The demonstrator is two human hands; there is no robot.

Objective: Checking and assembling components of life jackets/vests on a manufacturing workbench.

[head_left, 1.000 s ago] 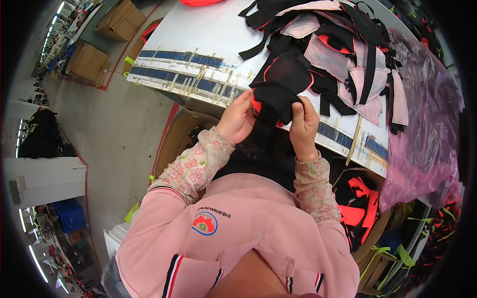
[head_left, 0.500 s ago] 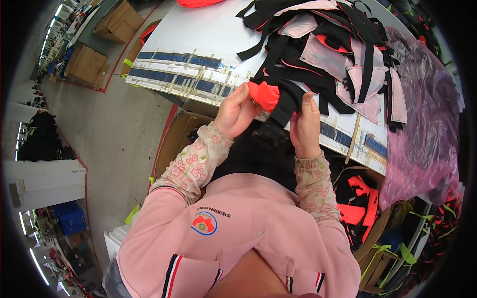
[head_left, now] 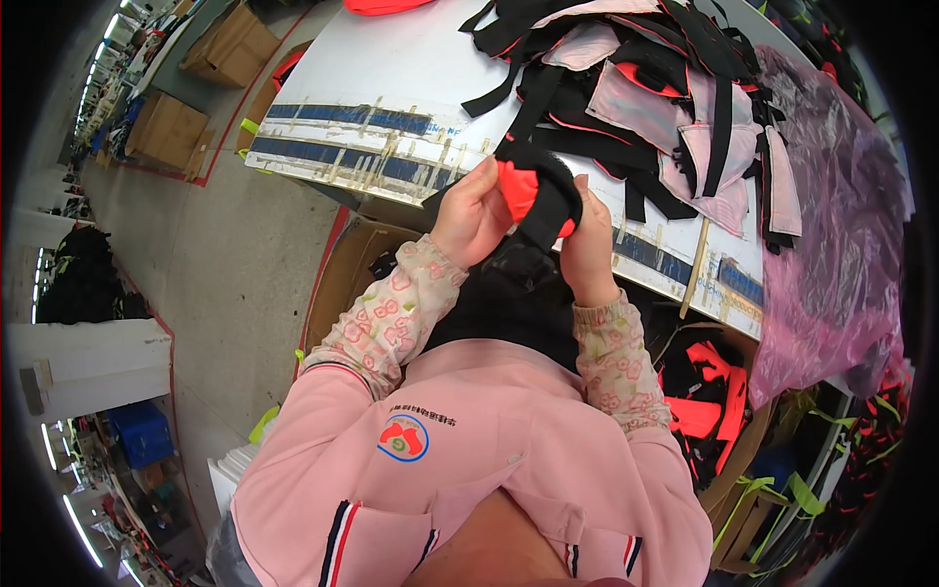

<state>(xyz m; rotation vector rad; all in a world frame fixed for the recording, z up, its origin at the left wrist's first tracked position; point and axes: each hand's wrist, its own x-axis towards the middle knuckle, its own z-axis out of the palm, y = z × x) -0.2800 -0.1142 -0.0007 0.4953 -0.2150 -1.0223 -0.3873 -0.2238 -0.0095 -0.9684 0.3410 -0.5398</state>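
Note:
Just off the table's near edge, a red and black fabric piece with a black strap point(head_left: 518, 193) is held up between my two hands. My left hand point(head_left: 471, 217) grips its red side, thumb on top and fingers curled behind. At the black, curved side my right hand point(head_left: 589, 245) closes round the edge, its thumb pointing up. The fingertips of both hands are partly hidden by the piece. Black webbing hangs from it, with a dark part below that I cannot make out. Beyond lies a heap of black straps with pale pink panels point(head_left: 641, 103).
The white table point(head_left: 391, 68) has dark blue and taped strips along its near edge. A thin wooden stick point(head_left: 695, 269) lies near its right corner. Pink plastic sheeting point(head_left: 831, 235) drapes over the right side. Below stands a box of red and black pieces point(head_left: 719, 401); another carton point(head_left: 337, 264) sits left.
My hands have drawn slightly closer together, the right one moving left and a little down. The fabric piece has turned and folded between them, showing less red on the left side.

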